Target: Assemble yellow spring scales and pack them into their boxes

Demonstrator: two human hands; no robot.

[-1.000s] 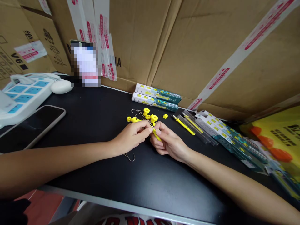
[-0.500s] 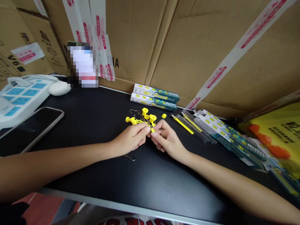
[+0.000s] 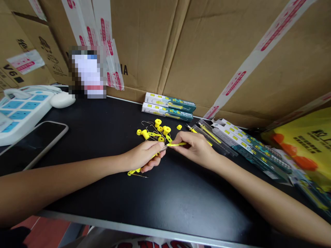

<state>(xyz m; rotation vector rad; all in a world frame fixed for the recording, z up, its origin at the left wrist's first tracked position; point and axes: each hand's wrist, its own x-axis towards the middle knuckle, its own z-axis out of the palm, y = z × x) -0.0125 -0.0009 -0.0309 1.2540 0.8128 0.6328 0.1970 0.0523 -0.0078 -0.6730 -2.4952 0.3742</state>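
Note:
My left hand [image 3: 147, 154] is closed around a yellow rod [image 3: 132, 172] with a metal spring [image 3: 163, 148] at its upper end. A metal hook [image 3: 141, 176] sticks out below this hand. Between thumb and fingers, my right hand [image 3: 192, 146] pinches a slim yellow plastic strip [image 3: 178, 144], its tip touching or very near the spring's end. Just beyond both hands lies a loose pile of yellow caps [image 3: 166, 130], small yellow plastic pieces [image 3: 154, 134] and wire hooks [image 3: 148, 123]. One yellow cap [image 3: 179, 127] sits apart at the right.
Two printed boxes [image 3: 168, 112] lie at the back against cardboard [image 3: 144, 44]. Right of my hands are clear tubes with yellow rods [image 3: 212, 133], more boxes [image 3: 248, 148] and a yellow bag [image 3: 307, 144]. A phone [image 3: 33, 144] and power strip [image 3: 28, 110] occupy the left.
My right hand has moved slightly right and turned over, and the yellow strip now shows in its pinch. The spring and the yellow rod's lower end have come into sight at my left hand.

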